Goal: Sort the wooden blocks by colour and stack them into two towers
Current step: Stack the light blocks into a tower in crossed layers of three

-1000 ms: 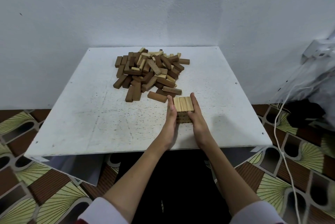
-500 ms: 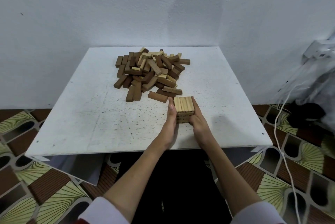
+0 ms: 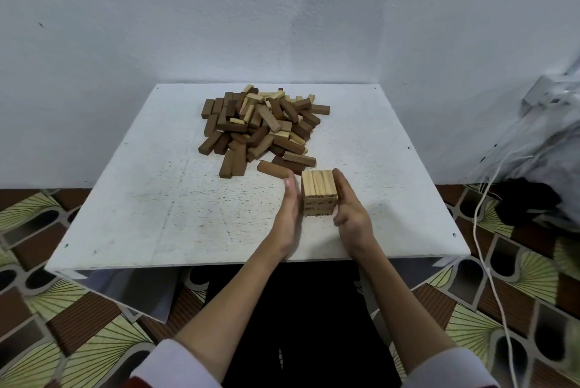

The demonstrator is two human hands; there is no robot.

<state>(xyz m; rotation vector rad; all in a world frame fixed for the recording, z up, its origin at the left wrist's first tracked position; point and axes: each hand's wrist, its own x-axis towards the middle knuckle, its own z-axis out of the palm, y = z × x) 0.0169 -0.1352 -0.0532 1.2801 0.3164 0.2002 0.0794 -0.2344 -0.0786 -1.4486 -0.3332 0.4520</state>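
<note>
Both grips, left hand (image 3: 288, 202) and right hand (image 3: 351, 215), flat-fingered, flank the light tower (image 3: 318, 191); squaring is underway; another light block from the pile (image 3: 263, 127) is needed next.

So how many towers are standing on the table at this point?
1: a light-wood tower near the table's front edge, between both hands. Dark blocks lie in the pile behind it, unstacked.

Short light-wood tower (image 3: 319, 193) upright, mixed block pile (image 3: 263, 127) behind

bare forearms, white sleeves (image 3: 175, 365), dark trousers (image 3: 310, 325)
</note>
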